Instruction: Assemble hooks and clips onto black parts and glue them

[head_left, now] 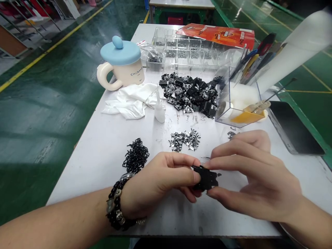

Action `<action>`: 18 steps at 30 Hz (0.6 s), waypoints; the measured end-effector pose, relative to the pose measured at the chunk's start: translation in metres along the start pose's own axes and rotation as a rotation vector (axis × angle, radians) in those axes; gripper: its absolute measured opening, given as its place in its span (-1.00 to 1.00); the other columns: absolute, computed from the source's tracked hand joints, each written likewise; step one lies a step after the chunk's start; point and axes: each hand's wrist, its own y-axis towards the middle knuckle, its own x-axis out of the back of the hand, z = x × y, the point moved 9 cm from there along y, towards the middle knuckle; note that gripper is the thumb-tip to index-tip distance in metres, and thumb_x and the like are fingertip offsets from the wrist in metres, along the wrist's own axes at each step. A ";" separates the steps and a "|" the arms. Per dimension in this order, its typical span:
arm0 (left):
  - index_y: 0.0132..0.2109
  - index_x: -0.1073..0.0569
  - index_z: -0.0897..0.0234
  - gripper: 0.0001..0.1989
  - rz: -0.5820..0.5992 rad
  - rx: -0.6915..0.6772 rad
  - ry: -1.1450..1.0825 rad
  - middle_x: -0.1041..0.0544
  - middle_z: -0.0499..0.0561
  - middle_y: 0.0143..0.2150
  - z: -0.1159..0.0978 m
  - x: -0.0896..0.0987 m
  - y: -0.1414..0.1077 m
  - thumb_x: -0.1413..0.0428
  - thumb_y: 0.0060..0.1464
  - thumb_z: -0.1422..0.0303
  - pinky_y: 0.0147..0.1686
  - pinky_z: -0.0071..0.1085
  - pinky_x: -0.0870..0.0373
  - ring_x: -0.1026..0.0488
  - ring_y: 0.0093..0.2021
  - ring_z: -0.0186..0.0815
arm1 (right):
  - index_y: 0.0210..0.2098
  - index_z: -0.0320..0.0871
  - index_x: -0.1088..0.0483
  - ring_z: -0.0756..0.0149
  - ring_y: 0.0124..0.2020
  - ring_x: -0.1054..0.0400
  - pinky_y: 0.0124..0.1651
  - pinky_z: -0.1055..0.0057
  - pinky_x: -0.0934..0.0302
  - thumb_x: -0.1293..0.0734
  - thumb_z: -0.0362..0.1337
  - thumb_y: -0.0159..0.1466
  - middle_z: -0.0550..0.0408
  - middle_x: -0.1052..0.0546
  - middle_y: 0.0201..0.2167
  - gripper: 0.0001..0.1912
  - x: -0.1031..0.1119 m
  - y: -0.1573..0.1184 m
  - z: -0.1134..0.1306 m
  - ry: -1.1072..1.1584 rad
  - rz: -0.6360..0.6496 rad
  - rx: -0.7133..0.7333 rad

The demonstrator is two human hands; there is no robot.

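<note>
A small flat black part [206, 178] with notched edges is held just above the front of the table. My left hand [166, 178] pinches its left side, thumb on top. From the right, my right hand [254, 173] grips the same part, forefinger at its far edge and thumb at its near edge. Beyond the hands lies a pile of small silvery metal pieces [185, 140]. Thin black pieces [136, 155] are heaped past my left wrist. Farther back is a large pile of black and silver parts [190, 91].
A lidded mug [128, 72], a white cloth [132, 102] and a small squeeze bottle [159, 112] stand at the left. A divided clear tray [178, 64] is at the back. On the right are a clear tool holder [233, 119] and a dark phone [295, 128].
</note>
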 end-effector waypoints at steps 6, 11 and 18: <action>-0.36 -0.51 0.42 -0.90 0.009 -0.037 0.105 -0.45 -0.01 -0.47 -0.004 -0.003 -0.003 -0.15 -0.04 0.43 -0.49 -0.64 -0.35 -0.38 -0.46 -0.47 | -0.23 -0.14 -0.39 0.26 -0.30 -0.22 -0.19 0.20 0.03 -0.41 -0.22 0.15 0.08 -0.43 -0.34 -0.77 -0.001 0.000 -0.001 0.010 -0.011 -0.004; -0.31 -0.52 0.42 -0.85 -0.023 -0.044 0.065 -0.44 -0.01 -0.51 -0.003 -0.001 -0.002 -0.18 -0.06 0.40 -0.49 -0.61 -0.36 -0.40 -0.49 -0.45 | -0.26 -0.11 -0.39 0.25 -0.29 -0.23 -0.17 0.20 -0.02 -0.39 -0.29 0.14 0.11 -0.42 -0.34 -0.84 -0.004 -0.002 -0.006 0.099 -0.066 -0.088; -0.13 -0.51 0.43 -0.62 0.116 -0.136 -0.045 -0.59 0.17 -0.29 -0.010 -0.017 -0.008 -0.22 -0.12 0.32 -0.25 -0.40 -0.43 -0.53 -0.32 -0.27 | -0.18 -0.16 -0.37 0.16 -0.27 -0.22 -0.19 0.17 -0.01 -0.33 -0.33 0.19 0.00 -0.40 -0.28 -0.81 0.068 -0.010 0.008 -0.107 -0.161 0.058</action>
